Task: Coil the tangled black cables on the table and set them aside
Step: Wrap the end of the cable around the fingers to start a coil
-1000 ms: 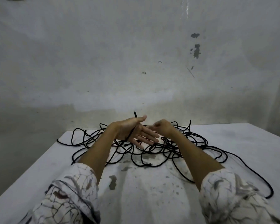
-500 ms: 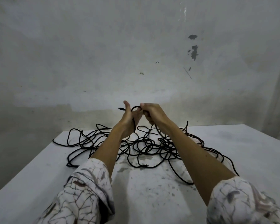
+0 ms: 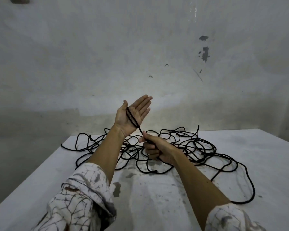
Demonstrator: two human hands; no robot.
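Note:
A tangle of thin black cables (image 3: 187, 147) sprawls over the far half of the white table (image 3: 157, 197). My left hand (image 3: 133, 114) is raised above the pile, palm up and fingers straight, with a loop of black cable lying across the palm beside the thumb. My right hand (image 3: 154, 148) is lower and to the right, its fingers curled round the same cable and pinching it just below the left palm. The strand runs taut between the two hands.
One long cable loop (image 3: 250, 185) trails toward the table's right front. The near part of the table bears grey stains (image 3: 117, 189). A worn grey wall (image 3: 140, 55) stands right behind the table's far edge.
My left hand has opened flat with the cable looped over the palm. My right hand has dropped down and to the right, drawing the cable across it.

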